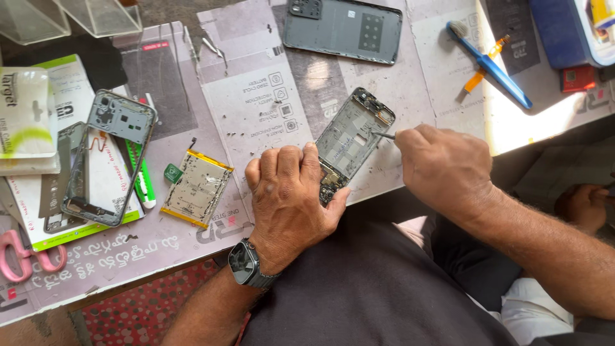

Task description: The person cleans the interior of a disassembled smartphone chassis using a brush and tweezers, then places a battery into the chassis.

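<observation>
An opened phone body [351, 138] lies tilted near the table's front edge, its inner frame facing up. My left hand [291, 192] presses down on its lower end and grips that end. My right hand [442, 166] pinches a thin metal tool [383, 134] whose tip touches the phone's right edge near the top. A wristwatch [246, 263] sits on my left wrist.
A flat battery [196, 188] lies left of my left hand. Farther left is a grey phone mid-frame [109, 157] over a green-handled tool [141, 179]. A dark back cover [343, 29] lies at the top, a blue brush [490, 64] at right, pink scissors [22, 255] at far left.
</observation>
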